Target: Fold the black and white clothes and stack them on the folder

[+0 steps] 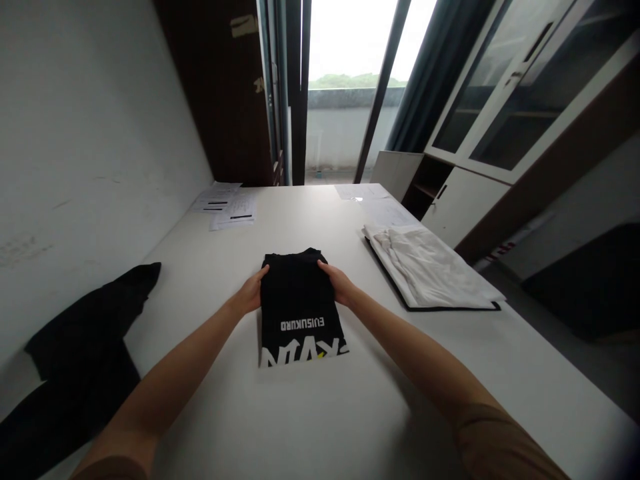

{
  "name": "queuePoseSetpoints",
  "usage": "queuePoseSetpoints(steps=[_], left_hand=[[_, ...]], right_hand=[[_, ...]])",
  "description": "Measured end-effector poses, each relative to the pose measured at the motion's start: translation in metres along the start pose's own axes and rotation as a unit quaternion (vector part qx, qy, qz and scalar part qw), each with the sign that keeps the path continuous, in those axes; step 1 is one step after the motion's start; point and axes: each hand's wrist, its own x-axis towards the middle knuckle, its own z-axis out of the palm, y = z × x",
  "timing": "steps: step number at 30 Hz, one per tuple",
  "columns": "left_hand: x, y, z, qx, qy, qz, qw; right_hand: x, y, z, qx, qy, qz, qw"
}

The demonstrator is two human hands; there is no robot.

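Observation:
A black T-shirt [300, 293], folded into a neat rectangle, is in front of me at the middle of the white table. White lettering and a bit of yellow show along its near end, upside down from my side. My left hand [253, 290] grips its left edge, thumb on top and fingers hidden beneath. On the opposite edge, my right hand [339, 281] holds it in the same way. Whether the far end is lifted off the table I cannot tell.
White cloth [425, 267] lies folded over a black-edged piece at the right. Black garments [95, 333] are heaped at the left. Printed papers [233, 210] lie at the far left, more sheets [373, 203] at the far right. Cabinets [465, 207] stand beyond the table [300, 420].

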Motion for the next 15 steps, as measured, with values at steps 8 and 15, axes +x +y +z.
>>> queuePoseSetpoints(steps=[8, 15], left_hand=[[0.049, 0.023, -0.009, -0.031, 0.057, -0.002, 0.998], [0.091, 0.024, -0.022, 0.056, 0.142, 0.035, 0.988]], right_hand=[[0.056, -0.018, -0.004, -0.005, 0.028, -0.014, 0.999], [0.099, -0.014, -0.012, -0.176, 0.074, -0.096, 0.977]])
